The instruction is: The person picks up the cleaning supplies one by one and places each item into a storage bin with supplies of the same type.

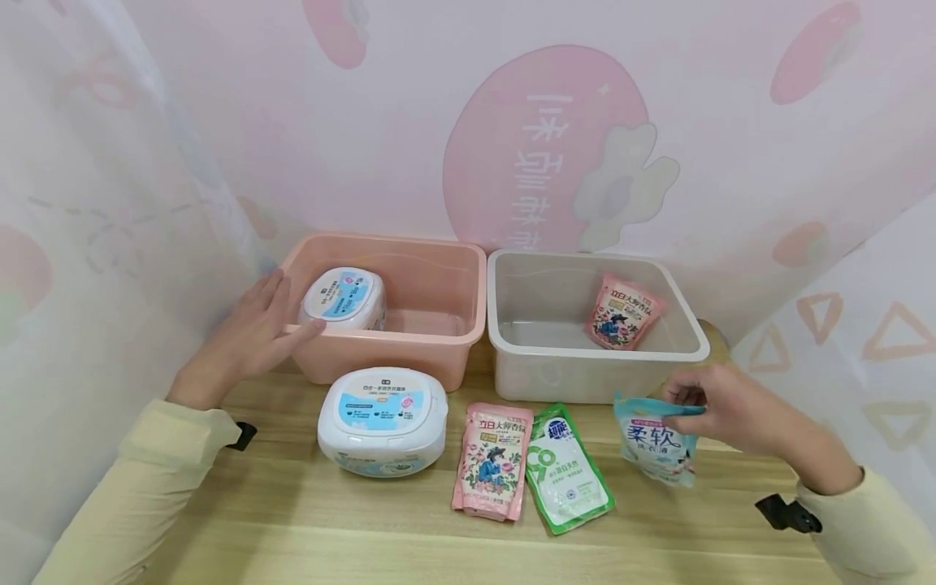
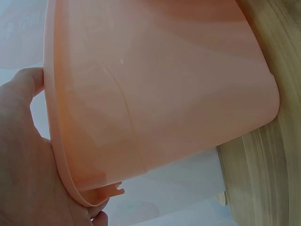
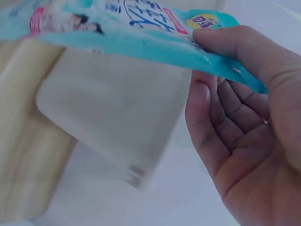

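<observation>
My right hand [image 1: 731, 406] pinches the top edge of a teal and white laundry detergent pouch [image 1: 658, 447], thumb on its printed face in the right wrist view. The pouch hangs in front of the white bin [image 1: 563, 378]. My left hand [image 1: 244, 337] rests over the left front corner of the pink bin [image 1: 395, 357], its fingers and thumb spread along the rim. Inside the pink bin sits a white lidded laundry box [image 1: 344, 296]. A pink pouch [image 1: 625, 313] leans inside the white bin.
On the wooden table [image 1: 351, 536] in front of the bins stand another white lidded box [image 1: 383, 422], a second pink pouch [image 1: 493, 463] and a green and white pouch [image 1: 569, 471]. A printed pale pink curtain [image 1: 395, 122] hangs behind the bins.
</observation>
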### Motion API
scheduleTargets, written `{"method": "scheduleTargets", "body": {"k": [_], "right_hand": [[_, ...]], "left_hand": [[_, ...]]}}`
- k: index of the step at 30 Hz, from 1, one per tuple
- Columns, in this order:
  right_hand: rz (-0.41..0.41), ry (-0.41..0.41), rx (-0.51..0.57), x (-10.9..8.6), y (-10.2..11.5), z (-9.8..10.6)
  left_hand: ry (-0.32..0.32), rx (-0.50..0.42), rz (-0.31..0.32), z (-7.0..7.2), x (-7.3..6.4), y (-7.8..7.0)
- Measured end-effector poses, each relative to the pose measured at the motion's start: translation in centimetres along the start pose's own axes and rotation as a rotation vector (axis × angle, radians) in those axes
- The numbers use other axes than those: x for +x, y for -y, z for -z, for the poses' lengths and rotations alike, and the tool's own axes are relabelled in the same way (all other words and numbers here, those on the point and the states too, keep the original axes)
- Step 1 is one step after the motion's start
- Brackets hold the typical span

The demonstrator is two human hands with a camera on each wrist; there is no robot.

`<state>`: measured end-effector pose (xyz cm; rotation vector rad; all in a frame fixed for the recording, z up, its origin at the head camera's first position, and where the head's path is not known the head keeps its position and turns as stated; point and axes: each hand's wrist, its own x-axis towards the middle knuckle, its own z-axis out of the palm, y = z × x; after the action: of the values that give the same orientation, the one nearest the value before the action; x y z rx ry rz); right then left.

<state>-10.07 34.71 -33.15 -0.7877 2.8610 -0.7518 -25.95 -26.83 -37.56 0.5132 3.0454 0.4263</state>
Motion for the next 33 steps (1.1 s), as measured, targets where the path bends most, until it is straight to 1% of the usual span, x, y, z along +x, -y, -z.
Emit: {"method": "scheduleTargets", "body": {"k": [4, 10, 13, 17, 20, 22, 26, 33], "right_hand": [[0.021, -0.002, -0.041, 0.5, 1.0, 1.8], [0.029, -0.022, -0.100, 1.6, 2.9, 4.1], [0.028, -0.012, -0.127, 2.3, 3.9, 5.2], [0.032, 0.010, -0.127, 3.5, 5.1, 6.8], [0.020, 0.020, -0.126, 4.4, 5.9, 8.2], [0.015, 0.012, -0.156, 5.1, 6.4, 9.3], [0.000, -0.029, -0.237, 6.5, 7.1, 11.0], [-0.080, -0.079, -0.311, 9.4, 7.9, 13.0]], "left_hand": [[-0.004, -0.001, 0.001, 0.0, 0.1, -0.1], [-0.005, 0.001, -0.004, 0.1, 0.3, -0.1], [-0.006, 0.012, -0.009, 0.3, 0.3, -0.2], [-0.013, 0.019, -0.013, 0.3, 0.4, -0.1], [-0.016, 0.021, -0.016, 0.3, 0.4, 0.0], [-0.015, 0.025, -0.016, 0.3, 0.4, 0.0], [-0.016, 0.027, -0.012, 0.2, 0.3, 0.2], [-0.010, 0.011, 0.022, 0.1, -0.4, 0.3]]}}
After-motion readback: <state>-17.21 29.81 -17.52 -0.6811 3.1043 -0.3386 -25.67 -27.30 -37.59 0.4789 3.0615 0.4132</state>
